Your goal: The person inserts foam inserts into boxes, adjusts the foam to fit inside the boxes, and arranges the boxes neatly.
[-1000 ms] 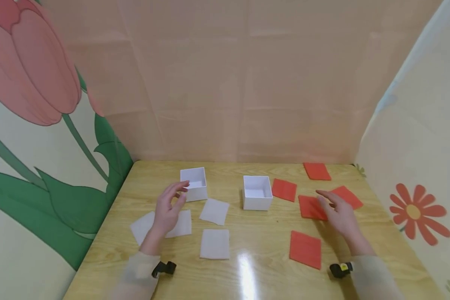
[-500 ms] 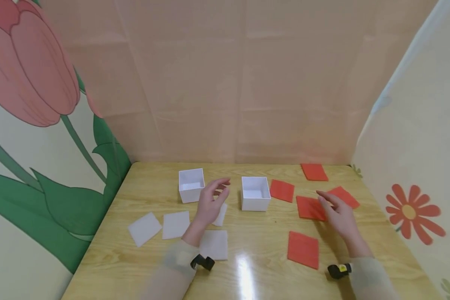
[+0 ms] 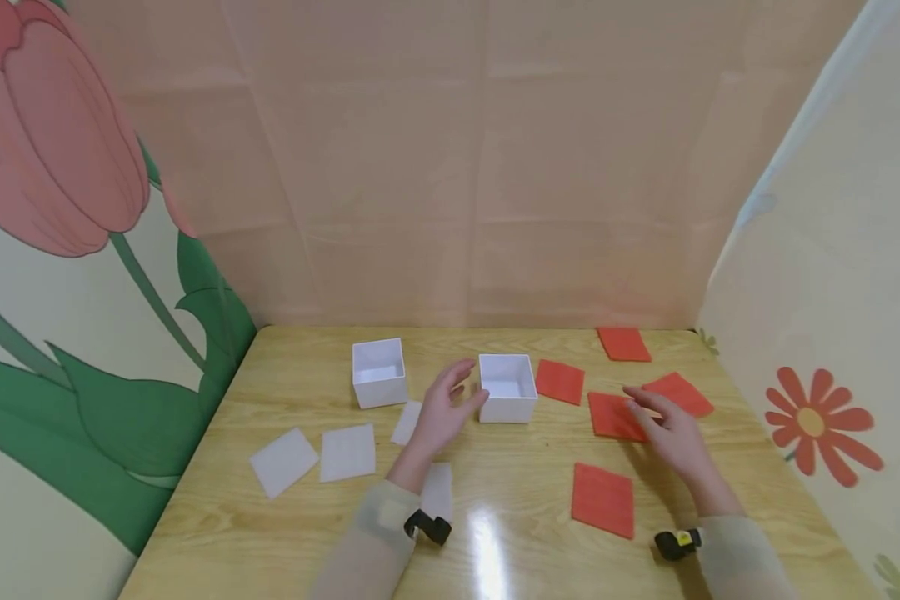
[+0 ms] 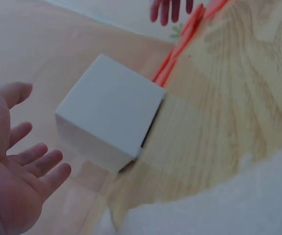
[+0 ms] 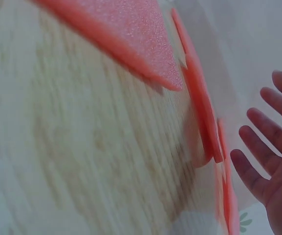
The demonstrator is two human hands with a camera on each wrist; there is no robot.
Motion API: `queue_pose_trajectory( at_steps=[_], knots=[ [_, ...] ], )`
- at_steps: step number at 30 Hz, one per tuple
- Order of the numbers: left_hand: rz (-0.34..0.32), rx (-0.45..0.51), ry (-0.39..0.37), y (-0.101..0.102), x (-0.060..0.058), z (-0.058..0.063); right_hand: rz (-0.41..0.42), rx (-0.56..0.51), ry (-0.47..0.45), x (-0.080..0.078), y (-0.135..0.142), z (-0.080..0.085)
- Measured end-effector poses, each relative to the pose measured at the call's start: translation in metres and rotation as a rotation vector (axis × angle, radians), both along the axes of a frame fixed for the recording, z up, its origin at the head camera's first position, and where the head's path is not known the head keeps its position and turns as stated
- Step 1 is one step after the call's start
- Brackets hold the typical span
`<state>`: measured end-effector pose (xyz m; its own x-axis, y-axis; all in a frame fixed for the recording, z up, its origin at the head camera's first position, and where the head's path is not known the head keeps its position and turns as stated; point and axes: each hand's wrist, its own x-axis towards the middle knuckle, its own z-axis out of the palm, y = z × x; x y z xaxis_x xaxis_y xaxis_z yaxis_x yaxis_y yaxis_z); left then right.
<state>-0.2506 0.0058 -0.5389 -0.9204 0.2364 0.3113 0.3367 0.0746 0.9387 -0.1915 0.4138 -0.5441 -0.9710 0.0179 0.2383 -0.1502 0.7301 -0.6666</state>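
Left hand [image 3: 440,417], fingers loose, hovers beside one white box [image 3: 508,409]! Right hand [image 3: 677,437], fingers also relaxed, hangs near a red square [image 3: 612,417].

Flower-printed walls around a pale wooden worktop [image 3: 525,483].
Behind it rises a creased, peach-coloured backdrop [image 3: 390,167]; the left wall [image 3: 22,525] carries a huge pink tulip [image 3: 75,142] with green leaves [image 3: 30,417], the pale right wall [image 3: 832,225] a red daisy-like flower [image 3: 812,422] with a yellow centre, while a bright streak of light [image 3: 487,550] glares off the glossy wood grain near the front.
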Motion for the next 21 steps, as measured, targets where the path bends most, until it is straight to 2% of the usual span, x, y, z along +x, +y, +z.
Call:
queue_pose_trajectory(
  at_steps=[6,9,14,21],
  knots=[
    [-0.043,-0.033,-0.072,-0.001,-0.002,-0.006,0.027,-0.003,-0.102,-0.004,0.004,-0.002],
    [-0.055,-0.048,-0.088,-0.003,-0.004,-0.007,0.058,0.028,-0.141,-0.005,0.007,0.000],
    [-0.093,-0.078,-0.110,-0.006,-0.007,-0.005,0.111,0.077,-0.138,-0.008,0.008,0.004],
    [-0.141,-0.078,-0.122,-0.006,-0.017,-0.008,0.165,0.081,-0.154,-0.009,0.007,0.008]
  ],
)
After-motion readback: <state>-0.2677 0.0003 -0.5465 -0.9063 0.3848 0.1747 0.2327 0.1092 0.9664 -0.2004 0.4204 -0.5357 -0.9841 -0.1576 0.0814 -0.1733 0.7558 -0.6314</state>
